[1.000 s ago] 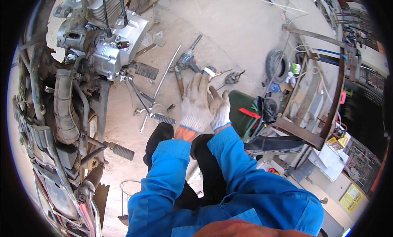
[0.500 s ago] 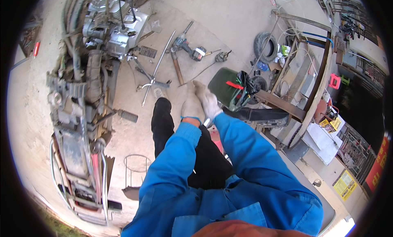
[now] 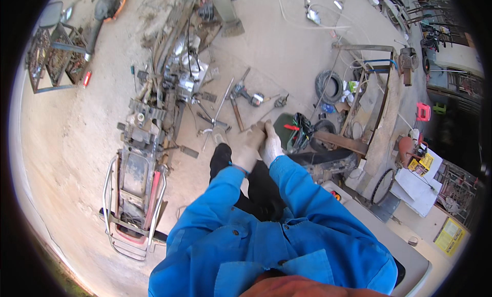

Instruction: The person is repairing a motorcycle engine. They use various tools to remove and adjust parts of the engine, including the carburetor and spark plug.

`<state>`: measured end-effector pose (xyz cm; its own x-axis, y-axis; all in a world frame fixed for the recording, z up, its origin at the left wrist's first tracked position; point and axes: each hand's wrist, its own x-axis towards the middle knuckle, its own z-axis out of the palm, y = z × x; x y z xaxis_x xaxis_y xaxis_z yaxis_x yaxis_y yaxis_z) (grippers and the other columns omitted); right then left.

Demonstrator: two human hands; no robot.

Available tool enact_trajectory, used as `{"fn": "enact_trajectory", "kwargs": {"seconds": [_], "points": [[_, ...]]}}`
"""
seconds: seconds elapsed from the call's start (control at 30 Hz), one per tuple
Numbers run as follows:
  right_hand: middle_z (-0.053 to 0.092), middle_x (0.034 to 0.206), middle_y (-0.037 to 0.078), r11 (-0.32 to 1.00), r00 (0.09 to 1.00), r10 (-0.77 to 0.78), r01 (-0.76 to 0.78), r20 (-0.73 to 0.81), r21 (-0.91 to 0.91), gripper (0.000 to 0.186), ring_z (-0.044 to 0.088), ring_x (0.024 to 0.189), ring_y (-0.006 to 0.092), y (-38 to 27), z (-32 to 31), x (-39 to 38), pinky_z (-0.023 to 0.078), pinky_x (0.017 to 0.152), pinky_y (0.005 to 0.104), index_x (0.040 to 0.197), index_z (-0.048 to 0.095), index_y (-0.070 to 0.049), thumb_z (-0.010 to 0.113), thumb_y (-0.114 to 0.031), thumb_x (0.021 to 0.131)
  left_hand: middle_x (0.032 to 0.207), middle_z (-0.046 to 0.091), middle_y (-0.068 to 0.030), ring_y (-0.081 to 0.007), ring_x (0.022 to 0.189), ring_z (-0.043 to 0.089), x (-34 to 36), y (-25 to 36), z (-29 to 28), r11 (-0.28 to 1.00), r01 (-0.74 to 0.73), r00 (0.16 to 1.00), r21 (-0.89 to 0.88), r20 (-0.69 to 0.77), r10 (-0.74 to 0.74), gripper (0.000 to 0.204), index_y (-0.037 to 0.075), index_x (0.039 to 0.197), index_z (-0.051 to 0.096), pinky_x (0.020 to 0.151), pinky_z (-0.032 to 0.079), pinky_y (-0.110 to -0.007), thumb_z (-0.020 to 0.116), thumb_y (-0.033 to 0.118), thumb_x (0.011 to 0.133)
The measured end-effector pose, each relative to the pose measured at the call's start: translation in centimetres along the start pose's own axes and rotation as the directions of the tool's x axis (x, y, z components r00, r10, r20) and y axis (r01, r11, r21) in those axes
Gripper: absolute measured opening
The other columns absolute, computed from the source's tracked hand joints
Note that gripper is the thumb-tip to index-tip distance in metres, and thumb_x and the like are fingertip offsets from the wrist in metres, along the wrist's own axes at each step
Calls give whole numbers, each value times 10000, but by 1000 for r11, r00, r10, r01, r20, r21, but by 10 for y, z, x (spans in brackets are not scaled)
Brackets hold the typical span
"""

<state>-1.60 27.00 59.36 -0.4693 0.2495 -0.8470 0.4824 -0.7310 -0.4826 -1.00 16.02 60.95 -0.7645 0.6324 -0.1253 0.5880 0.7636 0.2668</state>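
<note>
Both my hands wear pale work gloves and meet in front of my legs. My left hand is smeared by motion, so its finger pose is unclear. Against it rests my right hand, fingers drawn together at the left one's fingertips; whatever may be between them is hidden. Just beyond to the right stands a dark green container with a black plastic bag and a red item on it. Ahead on the floor lie a cordless power tool, a hammer and a metal stand with foot pegs.
A stripped motorcycle frame with its engine stretches along the left. To the right are a tyre, a rusty metal frame and a black motorcycle seat. A parts rack stands far left; a pink stool is at right.
My view has shifted, so the motorcycle frame sits further right and the parts rack shows at far left. My hands stay together, the left one now blurred.
</note>
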Motion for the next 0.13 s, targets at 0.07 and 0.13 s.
{"fn": "enact_trajectory", "kwargs": {"seconds": [0.07,0.13], "points": [[740,1090,145,963,962,225,-244,154,114,472,713,974,318,-28,11,-26,585,905,469,1258,677,-49,548,-489,1143,1641,527,-212,-387,1512,512,-6,23,-26,760,105,960,-642,-133,-246,658,-11,1647,433,1226,438,-484,568,333,1101],[736,1059,146,981,979,195,-196,65,4,461,711,953,318,-43,13,-40,581,879,455,1215,670,-54,526,-486,1148,1603,555,-249,-409,1514,511,-13,32,-51,493,159,941,-855,-19,-337,622,23,1633,467,1225,444,-481,568,334,1105]]}}
